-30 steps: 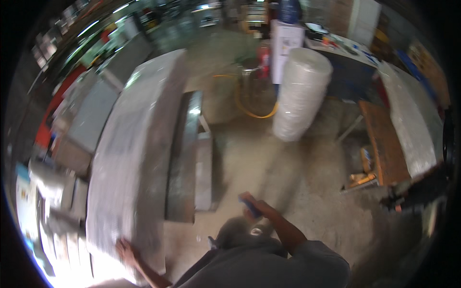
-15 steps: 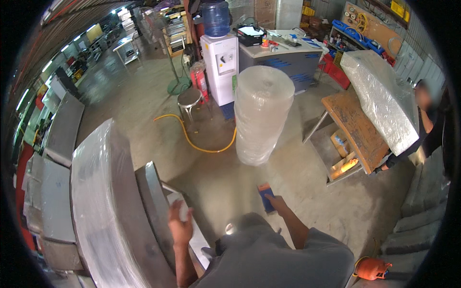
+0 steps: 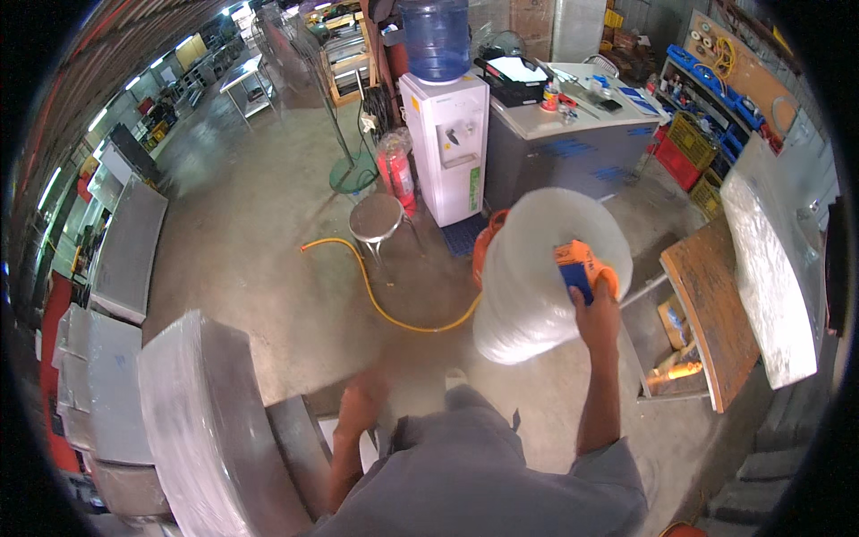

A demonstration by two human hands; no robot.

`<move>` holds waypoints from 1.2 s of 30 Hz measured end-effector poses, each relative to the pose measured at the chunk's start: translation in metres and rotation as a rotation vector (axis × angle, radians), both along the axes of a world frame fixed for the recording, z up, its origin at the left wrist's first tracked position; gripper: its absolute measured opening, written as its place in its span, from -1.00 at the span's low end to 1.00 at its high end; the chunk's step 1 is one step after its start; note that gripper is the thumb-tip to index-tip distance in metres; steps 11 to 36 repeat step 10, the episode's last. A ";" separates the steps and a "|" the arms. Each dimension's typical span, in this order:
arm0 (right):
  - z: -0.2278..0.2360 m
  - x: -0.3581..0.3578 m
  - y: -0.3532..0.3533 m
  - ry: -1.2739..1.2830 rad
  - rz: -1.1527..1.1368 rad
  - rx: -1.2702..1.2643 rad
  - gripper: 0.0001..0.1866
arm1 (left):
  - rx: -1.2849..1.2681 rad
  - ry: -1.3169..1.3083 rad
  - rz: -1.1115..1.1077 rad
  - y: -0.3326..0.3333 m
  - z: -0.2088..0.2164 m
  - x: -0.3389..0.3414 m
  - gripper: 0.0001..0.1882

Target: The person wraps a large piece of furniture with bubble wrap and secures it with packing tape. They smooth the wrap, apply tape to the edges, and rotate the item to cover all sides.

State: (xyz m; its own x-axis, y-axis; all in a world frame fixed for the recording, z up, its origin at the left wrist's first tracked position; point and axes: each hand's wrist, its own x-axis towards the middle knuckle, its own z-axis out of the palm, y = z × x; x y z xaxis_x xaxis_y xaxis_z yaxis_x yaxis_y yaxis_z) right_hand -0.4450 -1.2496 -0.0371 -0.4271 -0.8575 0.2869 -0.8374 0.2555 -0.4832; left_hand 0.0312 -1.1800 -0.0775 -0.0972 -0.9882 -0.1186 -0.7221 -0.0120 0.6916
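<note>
My right hand [image 3: 597, 313] is closed around a blue and orange tape dispenser [image 3: 575, 270]. It holds the dispenser over the top of a large upright roll of clear bubble wrap [image 3: 519, 309]; I cannot tell whether the two touch. My left hand [image 3: 362, 403] hangs low at my left side, blurred by motion, so its fingers do not show clearly. Nearest to it are a grey panel [image 3: 300, 443] and a tall plastic-wrapped piece [image 3: 215, 421].
A round stool [image 3: 376, 219], a yellow hose [image 3: 376, 309] and a fire extinguisher [image 3: 396, 174] stand or lie ahead. Behind the roll are a water dispenser [image 3: 447, 148] and a cluttered desk [image 3: 573, 121]. At right, a wooden-topped table [image 3: 716, 304] bears a wrapped piece [image 3: 774, 268].
My right hand has risen with the tape dispenser from low over the floor to the roll's top. I am closer to the roll. The other person at right is no longer visible.
</note>
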 end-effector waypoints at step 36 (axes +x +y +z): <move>0.087 -0.015 -0.136 0.102 -0.196 0.058 -0.42 | 0.069 -0.014 0.030 -0.211 -0.024 0.040 -0.46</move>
